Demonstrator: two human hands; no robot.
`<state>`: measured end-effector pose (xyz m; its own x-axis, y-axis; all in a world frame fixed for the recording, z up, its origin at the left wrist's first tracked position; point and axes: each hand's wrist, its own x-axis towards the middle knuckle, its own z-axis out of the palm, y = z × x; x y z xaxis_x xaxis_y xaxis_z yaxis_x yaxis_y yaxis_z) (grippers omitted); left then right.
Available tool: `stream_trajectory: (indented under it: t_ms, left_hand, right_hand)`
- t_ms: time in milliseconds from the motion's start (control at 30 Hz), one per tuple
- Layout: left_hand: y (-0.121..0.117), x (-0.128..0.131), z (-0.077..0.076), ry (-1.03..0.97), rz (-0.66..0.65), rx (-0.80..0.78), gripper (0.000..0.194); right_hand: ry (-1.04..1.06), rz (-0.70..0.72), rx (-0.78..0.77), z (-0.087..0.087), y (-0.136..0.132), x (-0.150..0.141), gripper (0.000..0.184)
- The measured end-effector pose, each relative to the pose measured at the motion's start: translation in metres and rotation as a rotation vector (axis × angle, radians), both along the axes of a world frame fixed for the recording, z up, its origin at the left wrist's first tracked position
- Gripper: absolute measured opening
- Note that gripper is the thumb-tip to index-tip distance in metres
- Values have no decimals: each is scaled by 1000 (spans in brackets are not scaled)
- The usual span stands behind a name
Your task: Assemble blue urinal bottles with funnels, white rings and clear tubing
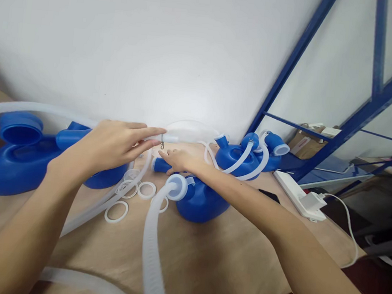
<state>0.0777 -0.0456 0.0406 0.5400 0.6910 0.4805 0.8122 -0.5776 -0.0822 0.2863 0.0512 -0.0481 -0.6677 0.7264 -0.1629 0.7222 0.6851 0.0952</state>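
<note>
My left hand [113,143] reaches across the table and pinches the white end of a clear tube [169,138], where a small metal clip [162,142] hangs. My right hand [177,160] lies just below it with fingers stretched out, resting by the neck of a blue plastic bottle [200,203]. A white corrugated hose [153,249] runs from that bottle's cap [177,187] toward me. Several white rings [116,211] lie on the tan table cover [226,261] under my left wrist.
Large blue plastic vessels [18,157] sit at the left, another blue bottle with white tubes [246,157] at the back right. A white power strip with a plug [302,196] lies at the right edge. A blue metal frame [359,112] stands by the white wall.
</note>
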Motion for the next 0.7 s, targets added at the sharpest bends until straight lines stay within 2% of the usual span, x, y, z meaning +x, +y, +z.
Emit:
stream_trajectory:
  t_ms: [100, 167, 200, 267, 333, 400, 467, 600, 700]
  left_hand:
    - [-2, -1, 1, -12, -8, 80, 49]
    - [-2, -2, 0, -7, 4, 94, 47]
    - [-1, -3, -1, -6, 17, 91, 47]
    - [3, -4, -3, -1, 55, 86, 49]
    - [9, -5, -6, 7, 89, 75, 52]
    - [15, -5, -9, 19, 105, 42, 55]
    - [20, -3, -12, 29, 109, -5, 56]
    - [23, 3, -17, 15, 120, -25, 56]
    - [22, 7, -17, -6, 169, 18, 56]
  right_hand:
    - [9, -70, 27, 12, -2, 15, 52]
    - [186, -165, -3, 22, 0, 31, 37]
    - [364, -230, -42, 28, 2, 40, 36]
    - [869, -338, -179, 37, 4, 57, 38]
    - [1370, -372, -356, 44, 4, 70, 44]
    - [1680, -367, -491, 48, 0, 78, 50]
    - [1796, -359, -528, 49, -7, 81, 60]
    - [1854, -285, -488, 46, -26, 77, 85]
    - [1870, -210, -489, 43, -35, 73, 89]
